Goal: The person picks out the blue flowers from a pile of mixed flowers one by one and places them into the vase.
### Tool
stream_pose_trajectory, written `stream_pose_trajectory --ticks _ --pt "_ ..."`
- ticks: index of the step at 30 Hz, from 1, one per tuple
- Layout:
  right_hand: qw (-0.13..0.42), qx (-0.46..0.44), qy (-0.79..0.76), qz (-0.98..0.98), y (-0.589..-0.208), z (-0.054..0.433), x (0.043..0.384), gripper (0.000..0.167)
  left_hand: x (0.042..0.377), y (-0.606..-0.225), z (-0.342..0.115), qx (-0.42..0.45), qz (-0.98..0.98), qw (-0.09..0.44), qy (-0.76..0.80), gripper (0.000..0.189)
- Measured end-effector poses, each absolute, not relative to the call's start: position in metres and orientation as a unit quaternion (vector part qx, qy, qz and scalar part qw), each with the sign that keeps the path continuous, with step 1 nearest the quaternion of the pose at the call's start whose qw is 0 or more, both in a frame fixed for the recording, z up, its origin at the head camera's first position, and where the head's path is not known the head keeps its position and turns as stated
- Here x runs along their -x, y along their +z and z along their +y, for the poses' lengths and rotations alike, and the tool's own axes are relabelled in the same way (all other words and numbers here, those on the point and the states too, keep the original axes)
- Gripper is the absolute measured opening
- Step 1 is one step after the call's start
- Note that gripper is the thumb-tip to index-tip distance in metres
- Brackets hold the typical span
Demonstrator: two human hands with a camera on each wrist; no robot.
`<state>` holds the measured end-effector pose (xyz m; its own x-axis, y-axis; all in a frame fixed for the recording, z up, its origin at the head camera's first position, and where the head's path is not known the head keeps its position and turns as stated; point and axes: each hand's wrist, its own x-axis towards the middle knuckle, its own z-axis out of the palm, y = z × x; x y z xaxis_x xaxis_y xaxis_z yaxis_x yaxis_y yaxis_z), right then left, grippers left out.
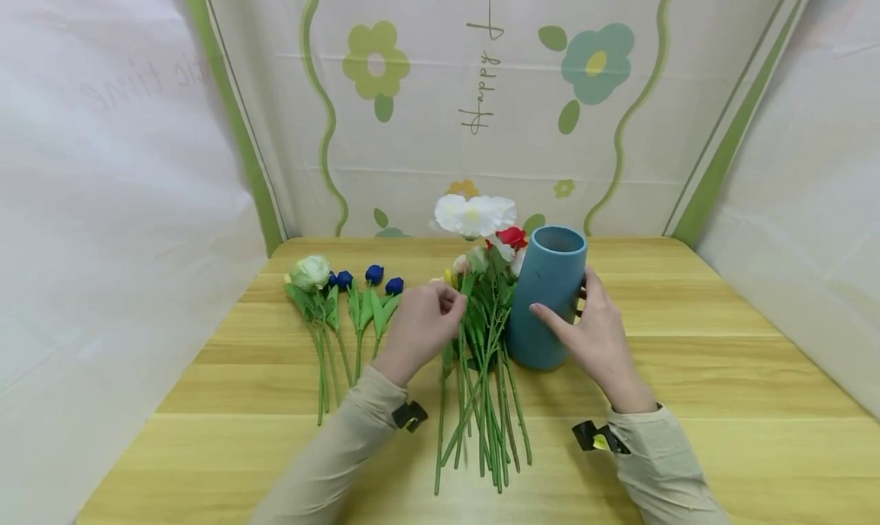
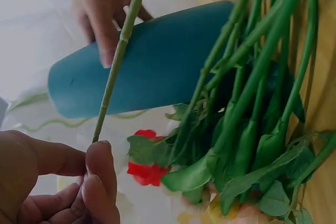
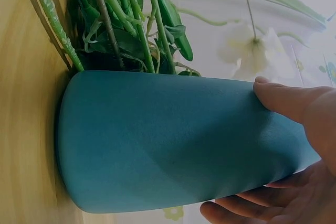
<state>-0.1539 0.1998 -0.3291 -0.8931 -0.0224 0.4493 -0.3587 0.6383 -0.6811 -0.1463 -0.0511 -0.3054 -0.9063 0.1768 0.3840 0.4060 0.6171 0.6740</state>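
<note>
My left hand point(image 1: 428, 322) pinches a thin green stem point(image 2: 116, 61) between thumb and fingertips. A white flower point(image 1: 474, 215) with broad petals is on that stem, raised over the other blooms. My right hand point(image 1: 596, 338) holds a tall blue vase point(image 1: 543, 303) from its right side, thumb on the front and fingers behind. The vase's round mouth faces up, and its base is at the tabletop. Between the hands lies a bunch of green stems point(image 2: 268, 51) with leaves. A red flower point(image 2: 147, 174) shows at the far end of this bunch, close to the vase.
Left of the bunch, a pale green-white flower point(image 1: 311, 273) and several dark blue buds point(image 1: 374, 273) lie with their stems toward me. Everything rests on a wooden table point(image 1: 687, 372). A printed white curtain point(image 1: 481, 158) stands along its far edge, with more sheeting at both sides.
</note>
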Motion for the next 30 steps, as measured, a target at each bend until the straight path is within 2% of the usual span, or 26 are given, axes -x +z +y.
stream_pose_trajectory --ticks 7,10,24,30 --pt "0.203 -0.109 0.408 -0.883 -0.328 0.200 0.154 0.095 0.158 -0.314 -0.039 0.182 -0.931 0.070 -0.308 0.043" --pt "0.203 -0.110 0.409 -0.883 -0.328 0.200 0.155 0.095 0.161 -0.317 -0.037 0.190 -0.939 0.051 -0.282 0.047" --pt "0.195 -0.106 0.414 -0.883 -0.328 0.200 0.155 0.096 0.167 -0.330 -0.036 0.163 -0.957 0.071 -0.228 0.052" --pt "0.195 -0.104 0.415 -0.882 -0.327 0.199 0.154 0.096 0.168 -0.330 -0.037 0.113 -0.973 0.068 -0.191 0.040"
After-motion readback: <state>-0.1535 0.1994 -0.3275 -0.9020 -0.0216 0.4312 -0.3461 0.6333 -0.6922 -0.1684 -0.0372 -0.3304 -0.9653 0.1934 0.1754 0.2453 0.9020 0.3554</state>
